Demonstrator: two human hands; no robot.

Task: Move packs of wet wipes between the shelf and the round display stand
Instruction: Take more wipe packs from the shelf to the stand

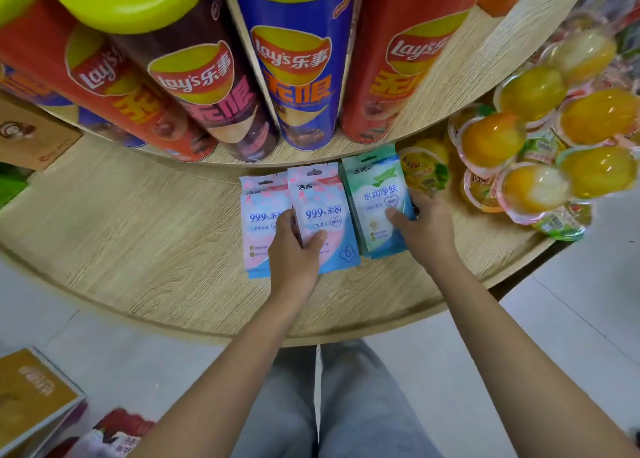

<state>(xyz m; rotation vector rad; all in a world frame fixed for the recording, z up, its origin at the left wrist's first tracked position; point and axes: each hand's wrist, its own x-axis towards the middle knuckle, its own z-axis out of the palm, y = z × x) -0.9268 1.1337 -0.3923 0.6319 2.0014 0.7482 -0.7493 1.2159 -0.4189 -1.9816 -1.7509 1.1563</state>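
Gripping one pack apiece, both hands are at the stand's (138, 222) lower tier: the left hand (294, 249) pinches a pink pack (322, 211), thumb on its face, and the right hand (424, 225) clasps a green pack (375, 198) by its outer edge. A second pink pack (258, 222) lies just outside the left hand, partly under the held one. Whether the packs are arriving or leaving cannot be told, so the job looks midway, with the shelf out of view. The tier is pale wood-grain board. Chip cans (294, 76) stand beyond the hands, jelly cups (533, 187) crowd past the right hand, and grey floor (571, 301) lies below.
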